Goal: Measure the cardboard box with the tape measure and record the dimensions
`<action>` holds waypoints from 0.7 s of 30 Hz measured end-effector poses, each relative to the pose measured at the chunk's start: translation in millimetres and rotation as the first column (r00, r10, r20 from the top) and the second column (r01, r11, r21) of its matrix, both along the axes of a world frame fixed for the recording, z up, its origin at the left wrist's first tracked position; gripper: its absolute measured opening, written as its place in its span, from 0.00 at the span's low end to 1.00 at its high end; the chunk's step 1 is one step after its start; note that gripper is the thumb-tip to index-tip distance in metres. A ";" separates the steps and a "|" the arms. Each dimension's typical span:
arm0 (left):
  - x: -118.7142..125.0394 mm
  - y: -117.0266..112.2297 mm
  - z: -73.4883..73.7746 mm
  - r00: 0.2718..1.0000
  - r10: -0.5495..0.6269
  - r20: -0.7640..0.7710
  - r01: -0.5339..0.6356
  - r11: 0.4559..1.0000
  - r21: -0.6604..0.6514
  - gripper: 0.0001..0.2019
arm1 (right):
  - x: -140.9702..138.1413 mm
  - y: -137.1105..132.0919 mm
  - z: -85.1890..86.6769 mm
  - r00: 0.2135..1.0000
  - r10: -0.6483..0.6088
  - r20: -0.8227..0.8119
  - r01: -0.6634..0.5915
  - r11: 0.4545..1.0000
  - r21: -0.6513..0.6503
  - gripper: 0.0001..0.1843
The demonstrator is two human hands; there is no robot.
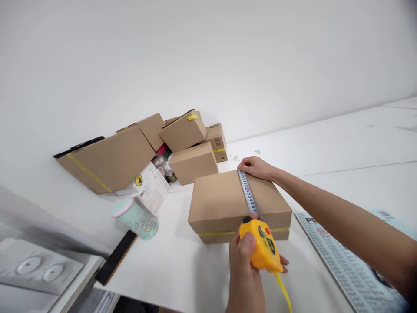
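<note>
A closed cardboard box (215, 195) lies flat on the white table, with yellow tape along its front side. My left hand (243, 265) is wrapped around a yellow tape measure (265, 250) just in front of the box. Its metal blade (248, 193) stretches across the top of the box, numbers facing up. At the far edge of the box, my right hand (257, 167) pinches the blade's end, though the fingers cover the very tip. A yellow strap hangs from the tape measure's case.
Several cardboard boxes (114, 156) are piled against the wall at the back left. A mint tumbler with a pink lid (140, 219) stands near the left edge. On the right lies a printed light-blue mat (339, 256), partly under my right arm.
</note>
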State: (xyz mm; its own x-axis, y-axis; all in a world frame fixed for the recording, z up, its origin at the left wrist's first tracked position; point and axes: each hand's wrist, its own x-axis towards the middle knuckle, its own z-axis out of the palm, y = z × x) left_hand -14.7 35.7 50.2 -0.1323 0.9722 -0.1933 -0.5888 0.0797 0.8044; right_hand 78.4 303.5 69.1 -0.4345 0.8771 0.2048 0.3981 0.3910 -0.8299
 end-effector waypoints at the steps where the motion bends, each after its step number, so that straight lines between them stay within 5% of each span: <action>1: -2.6 -1.9 0.1 1.000 0.002 0.000 -0.002 1.000 0.006 0.33 | 1.0 -1.9 1.8 1.000 -0.015 -0.016 0.015 1.000 0.006 0.12; 6: -45.0 -32.2 -8.1 0.992 0.116 -0.058 -0.104 0.979 0.175 0.39 | 31.6 -28.9 7.1 0.965 -0.173 -0.199 0.184 0.982 0.036 0.24; 10: -107.0 -56.4 -20.7 0.852 0.481 -0.205 -0.384 0.842 0.379 0.40 | 81.2 -70.2 -16.6 0.891 -0.339 -0.303 0.317 0.941 -0.121 0.26; 12: -135.0 -54.1 -28.1 0.784 0.563 -0.262 -0.429 0.796 0.426 0.36 | 102.3 -94.2 -35.3 0.900 -0.354 -0.252 0.309 0.929 -0.202 0.28; 18: -162.7 -13.9 -44.9 0.877 0.426 -0.224 -0.317 0.861 0.397 0.32 | 110.8 -149.0 -69.4 0.955 -0.168 -0.245 0.077 0.937 -0.342 0.34; 21: -159.1 -6.6 -40.9 0.900 0.384 -0.208 -0.276 0.870 0.409 0.31 | 98.3 -155.6 -66.1 0.970 -0.133 -0.203 0.083 0.968 -0.237 0.37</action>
State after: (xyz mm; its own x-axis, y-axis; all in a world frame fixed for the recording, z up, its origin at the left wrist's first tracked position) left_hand -173.9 29.0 9.3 -0.4530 0.8548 0.2533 -0.2797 -0.4061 0.8700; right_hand 176.7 148.0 3.0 -0.3017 0.9505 0.0743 0.2298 0.1482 -0.9619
